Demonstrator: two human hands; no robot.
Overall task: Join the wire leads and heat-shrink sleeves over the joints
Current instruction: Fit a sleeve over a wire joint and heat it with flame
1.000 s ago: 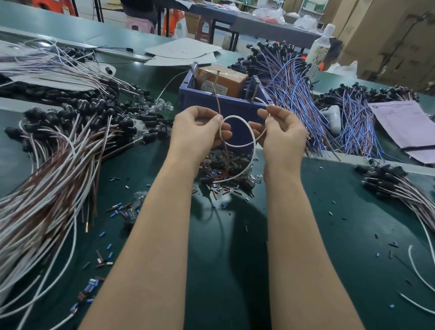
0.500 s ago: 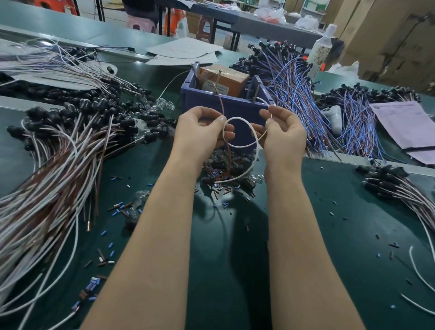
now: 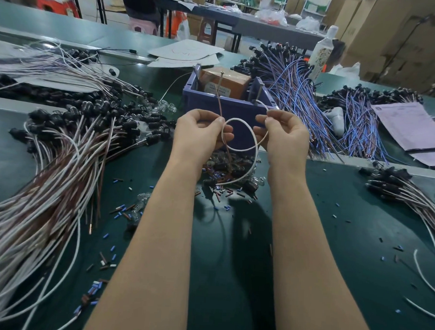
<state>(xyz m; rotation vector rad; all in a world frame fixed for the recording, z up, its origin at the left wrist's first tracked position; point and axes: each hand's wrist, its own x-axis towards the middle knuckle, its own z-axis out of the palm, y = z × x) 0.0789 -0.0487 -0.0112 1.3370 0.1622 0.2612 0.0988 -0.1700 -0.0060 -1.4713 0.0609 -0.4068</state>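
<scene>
- Littered across the near tabletop (image 3: 231, 277): cut sleeve bits (image 3: 107, 259), none picked up yet.
- Pinching the brown wire (image 3: 219, 102) between thumb and forefinger of the left hand (image 3: 200, 133), other fingers curled in; barely shifted over the last second.
- Pinching the white wire (image 3: 238, 119) in the right hand (image 3: 285, 138), with its free end now poking a little further out above the fingers, towards the bin.
- Held in the air between both hands, the white wire in a round loop much as before, tail dropping to the heap of small parts (image 3: 231, 168) underneath.
- Probably still lining up the two ends: no joint made, no sleeve visible over one.
- Just behind the hands, a blue bin (image 3: 229, 108); farther off, wire bundles at left (image 3: 48, 182) and blue ones at the back right (image 3: 294, 93), lying as before.
</scene>
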